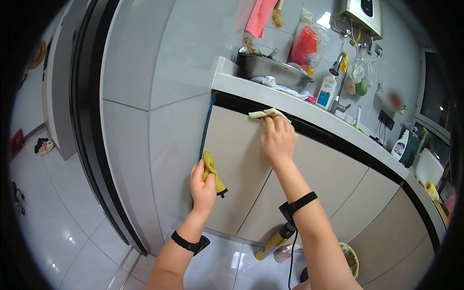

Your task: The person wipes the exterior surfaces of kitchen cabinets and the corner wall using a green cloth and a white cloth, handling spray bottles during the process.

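My left hand [203, 185] grips a folded yellow-green cloth [214, 172] with a dark edge, close to the left side of the beige cabinet door [235, 145]. A blue strip [206, 130] runs along the seam between that door and the tiled wall. Higher up, my right hand [280, 139] presses a cream cloth [270, 113] against the top of the door, at the black recessed band [235, 104] under the countertop. Its fingers partly cover this cloth.
The white countertop [250, 87] holds a steel basin [275, 69], a white bottle [327, 90] and a faucet [339, 103]. On the floor stand a yellow spray can [272, 246], a pink bottle [283, 255] and a waste bin [355, 259]. A black door frame [92, 127] rises at left.
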Available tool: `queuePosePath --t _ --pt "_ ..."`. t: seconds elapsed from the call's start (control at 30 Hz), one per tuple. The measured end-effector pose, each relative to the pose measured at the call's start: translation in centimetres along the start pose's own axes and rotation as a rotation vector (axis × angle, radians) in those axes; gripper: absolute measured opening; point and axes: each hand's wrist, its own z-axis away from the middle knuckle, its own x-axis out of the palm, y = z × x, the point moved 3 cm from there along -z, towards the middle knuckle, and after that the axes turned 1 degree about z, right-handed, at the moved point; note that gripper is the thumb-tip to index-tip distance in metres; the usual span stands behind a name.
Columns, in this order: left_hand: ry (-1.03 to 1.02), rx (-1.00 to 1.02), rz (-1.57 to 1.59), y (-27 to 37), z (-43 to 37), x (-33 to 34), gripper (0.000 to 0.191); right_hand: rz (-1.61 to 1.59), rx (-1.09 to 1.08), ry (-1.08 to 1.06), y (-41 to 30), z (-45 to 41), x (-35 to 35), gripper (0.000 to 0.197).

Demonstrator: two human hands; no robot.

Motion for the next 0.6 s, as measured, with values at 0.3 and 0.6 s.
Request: queuePosePath --t 0.3,0.6 --pt "-0.029 -0.022 -0.004 -0.2 0.2 -0.4 0.046 -0.12 -0.015 0.106 8.2 3.6 -4.7 0.024" --pt "0.018 -0.081 0.146 -1.3 0.0 0.6 0.044 -0.228 -0.02 0.208 -0.1 1.1 0.1 0.023"
